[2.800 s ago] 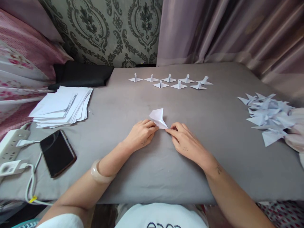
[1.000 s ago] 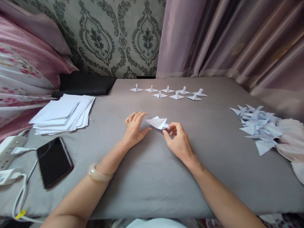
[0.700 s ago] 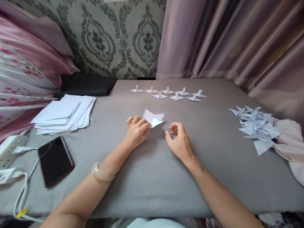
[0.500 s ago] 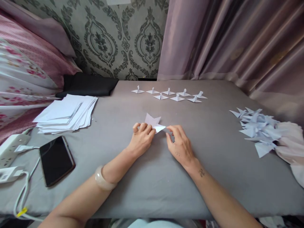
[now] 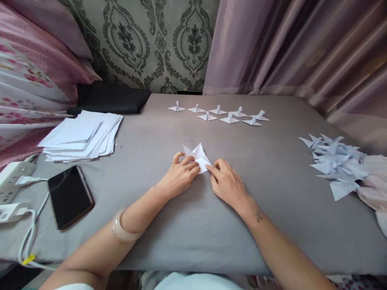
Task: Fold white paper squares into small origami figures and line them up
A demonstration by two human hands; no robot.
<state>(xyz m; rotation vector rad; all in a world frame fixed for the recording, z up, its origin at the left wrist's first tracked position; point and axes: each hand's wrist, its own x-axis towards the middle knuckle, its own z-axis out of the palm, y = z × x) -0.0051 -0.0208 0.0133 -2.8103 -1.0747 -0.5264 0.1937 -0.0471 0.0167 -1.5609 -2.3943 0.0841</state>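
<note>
A partly folded piece of white paper (image 5: 198, 154) lies on the grey cloth in front of me, with two pointed flaps at its far side. My left hand (image 5: 181, 175) is closed over its left and near part, fingers bent and pressing on it. At the paper's right corner is my right hand (image 5: 227, 181), thumb and fingers pinched on the edge. Part of the paper is hidden under the left fingers.
Several folded paper birds (image 5: 229, 118) stand in two rows at the back. More folded paper pieces (image 5: 340, 161) are heaped at the right. On the left are a paper stack (image 5: 75, 137), a phone (image 5: 71, 197), a power strip (image 5: 12, 177) and a black folded item (image 5: 111, 98).
My right hand has moved left from just beside the paper onto its right corner. One far flap of the paper now stands higher and further right. The view has tilted slightly down.
</note>
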